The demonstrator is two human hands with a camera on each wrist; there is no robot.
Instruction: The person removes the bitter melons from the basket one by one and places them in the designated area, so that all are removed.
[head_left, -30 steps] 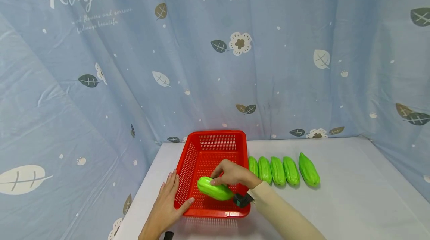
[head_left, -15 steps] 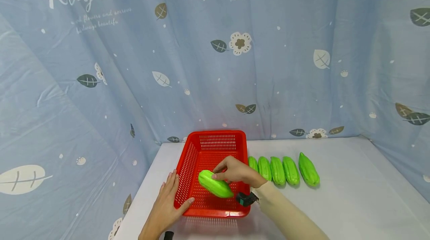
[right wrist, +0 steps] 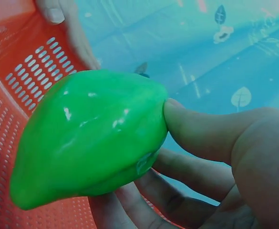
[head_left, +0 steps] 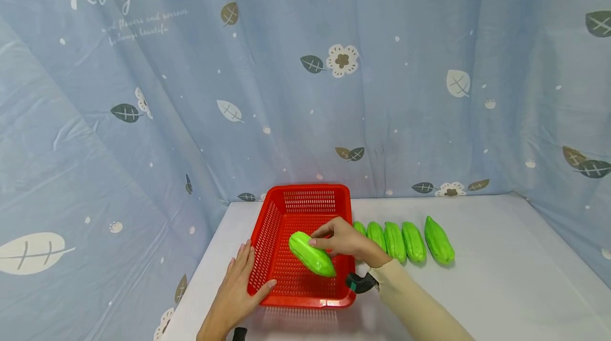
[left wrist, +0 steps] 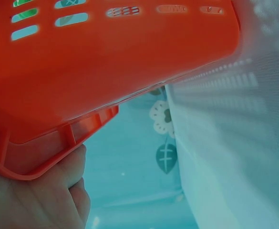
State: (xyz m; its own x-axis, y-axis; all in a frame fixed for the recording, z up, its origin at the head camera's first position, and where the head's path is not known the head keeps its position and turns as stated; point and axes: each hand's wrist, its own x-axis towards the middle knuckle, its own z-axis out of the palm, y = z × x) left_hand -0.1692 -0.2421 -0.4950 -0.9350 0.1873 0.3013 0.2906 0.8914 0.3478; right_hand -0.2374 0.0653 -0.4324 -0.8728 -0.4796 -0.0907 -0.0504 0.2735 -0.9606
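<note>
My right hand [head_left: 341, 237] holds a glossy green gourd-like vegetable [head_left: 312, 254] above the inside of a red plastic basket [head_left: 305, 306]. The vegetable is tilted, its pointed end toward the front right. In the right wrist view, the thumb presses one side of the vegetable [right wrist: 91, 133] and the fingers curl beneath it. My left hand [head_left: 236, 285] rests along the basket's left rim near the front corner, fingers extended and thumb spread over the front edge. In the left wrist view, part of that hand [left wrist: 44, 200] lies against the outside of the basket rim [left wrist: 48, 167].
To the right of the basket, several matching green vegetables [head_left: 394, 242] lie side by side on the white table [head_left: 496, 277]. One of them [head_left: 439, 240] lies slightly apart at the right end. A blue patterned curtain [head_left: 286, 92] hangs behind and at the left.
My right hand has moved slightly up and to the right with the vegetable, which is tilted more steeply now. The left hand and the basket have stayed in place.
</note>
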